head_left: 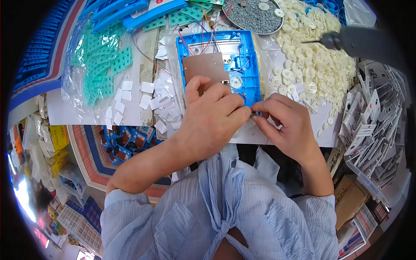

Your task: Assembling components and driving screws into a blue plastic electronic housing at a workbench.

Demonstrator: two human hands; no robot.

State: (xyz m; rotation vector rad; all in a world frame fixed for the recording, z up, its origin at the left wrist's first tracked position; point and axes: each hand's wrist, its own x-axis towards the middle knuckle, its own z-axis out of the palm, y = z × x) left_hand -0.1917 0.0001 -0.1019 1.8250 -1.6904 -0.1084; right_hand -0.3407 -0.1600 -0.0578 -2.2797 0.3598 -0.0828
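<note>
Note a bench (56, 108) topped in white, with a worn, flaking strip (147, 56) running front to back, left of centre. Record a red, white and blue striped lining (89, 145) below the front edge, at left. At lower left, record yellow packages (58, 136), a clear plastic box (71, 184) and, near it, blue-and-white patterned stacks (82, 223). Observe bright white light (24, 199) toward the left rim, with a smaller pink glow (41, 237) below; cannot tell whether from lamp or window. At right, find a clear plastic bin (392, 197) beside the bench, and near it a brown cardboard box (353, 197).
</note>
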